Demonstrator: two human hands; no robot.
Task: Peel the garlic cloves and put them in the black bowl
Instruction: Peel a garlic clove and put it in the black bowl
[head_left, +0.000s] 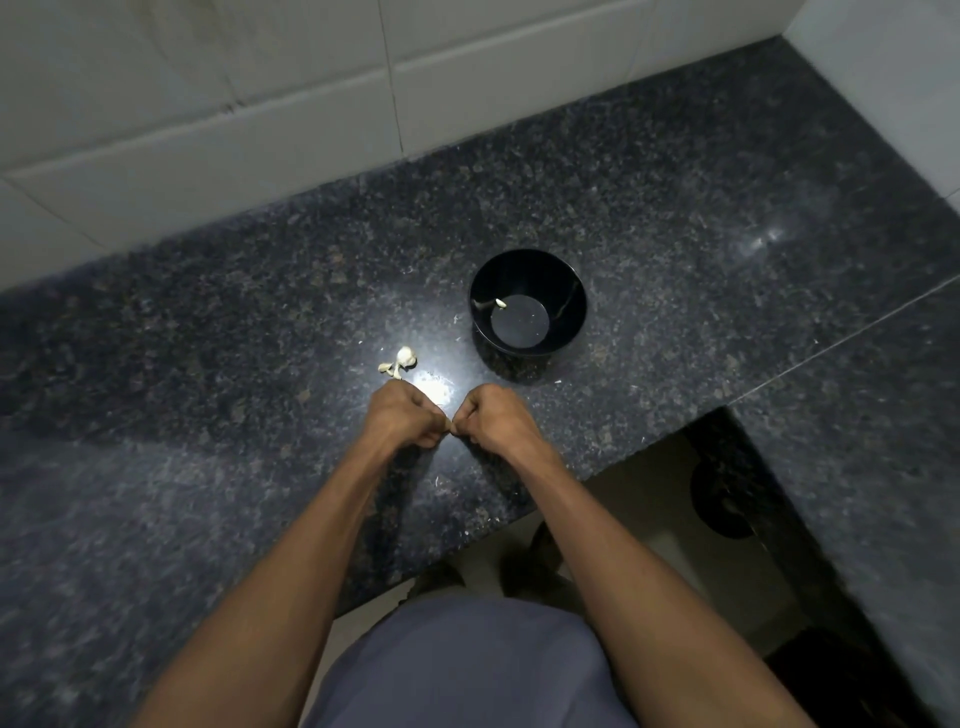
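The black bowl (528, 306) stands on the dark granite counter (208, 364), and one pale peeled clove (500, 302) lies inside it at the left. A piece of a garlic bulb (405, 357) with loose skin (387, 369) lies on the counter left of the bowl. My left hand (408, 415) and my right hand (493, 418) meet knuckle to knuckle just in front of the bulb. Both have their fingers curled and pinch a small garlic clove (449, 426) between them; only a sliver of it shows.
White tiled walls run along the back and the right. The counter's front edge runs diagonally under my forearms, with a cut-out corner at the right showing the floor below. Small skin flakes (457, 318) lie scattered near the bowl.
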